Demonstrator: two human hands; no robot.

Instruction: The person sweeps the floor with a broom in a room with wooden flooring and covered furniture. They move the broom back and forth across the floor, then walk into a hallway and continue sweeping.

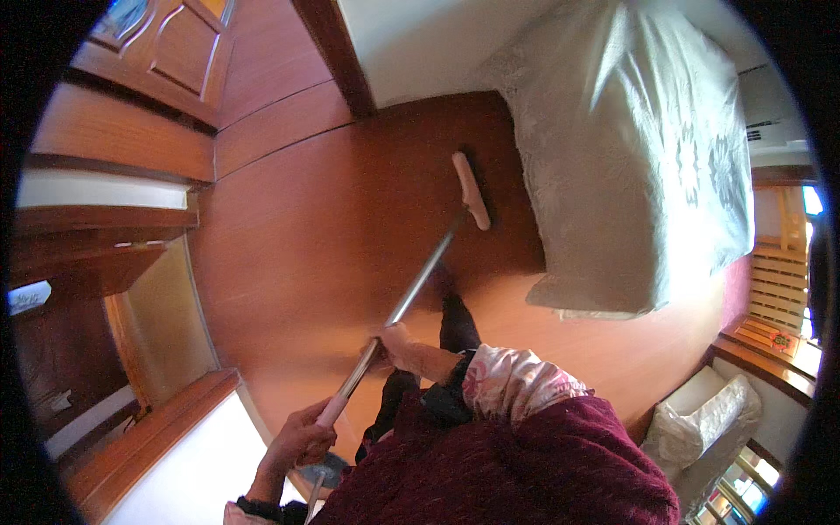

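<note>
A long-handled floor broom or mop slants across the view, with a shiny metal pole (417, 289) and a narrow pale pinkish head (471, 190) on the reddish-brown floor (289, 243). My left hand (305, 433) is wrapped around the pink grip at the pole's near end. Further up, my right hand (392, 346) clasps the metal part. The underside of the head is hidden, so its bristles or pad cannot be made out. One dark-clad foot (457, 321) is visible on the floor to the right of the pole.
Pale sheeting (590, 177) drapes a large piece of furniture right of the head. Wooden door panels (187, 49) stand at upper left, beyond a floor seam. A wood-framed opening (115, 282) lies left. By my left wrist sits a grey object (325, 469); wrapped furniture (702, 420) is lower right.
</note>
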